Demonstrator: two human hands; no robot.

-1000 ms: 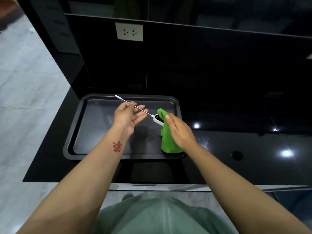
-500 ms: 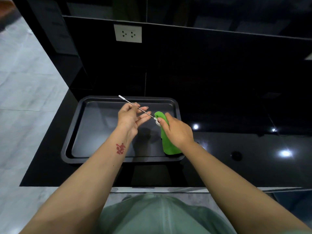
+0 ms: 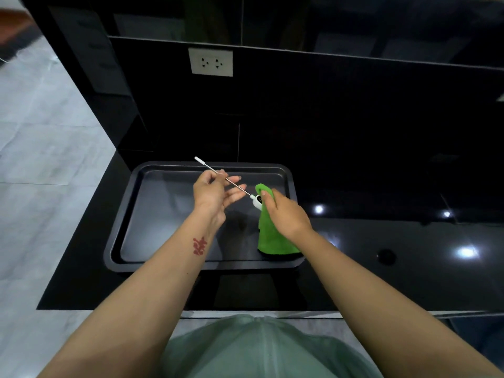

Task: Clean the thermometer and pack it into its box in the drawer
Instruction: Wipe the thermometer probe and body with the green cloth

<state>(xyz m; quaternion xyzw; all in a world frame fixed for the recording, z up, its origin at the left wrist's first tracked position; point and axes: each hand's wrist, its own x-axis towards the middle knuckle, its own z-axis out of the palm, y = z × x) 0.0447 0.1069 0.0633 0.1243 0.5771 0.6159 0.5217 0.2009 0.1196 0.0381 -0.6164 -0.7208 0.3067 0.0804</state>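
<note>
A probe thermometer (image 3: 236, 186) with a thin metal stem, a white tip cap and a small white head hangs in the air over a black tray (image 3: 141, 181). My left hand (image 3: 214, 193) pinches the stem near its middle, with the other fingers spread. My right hand (image 3: 286, 214) presses a green cloth (image 3: 270, 236) against the white head, and the cloth hangs down to the tray's front right corner. No box or drawer is in view.
The tray sits on a glossy black counter (image 3: 409, 268) against a black wall with a white socket (image 3: 210, 62). The counter's left end drops to a grey tiled floor (image 3: 41, 159). A small round hole (image 3: 386, 256) marks the counter on the right.
Both hands stay over the tray with the thermometer. The right hand with the cloth shifts a little around the white head; the left keeps its pinch on the stem.
</note>
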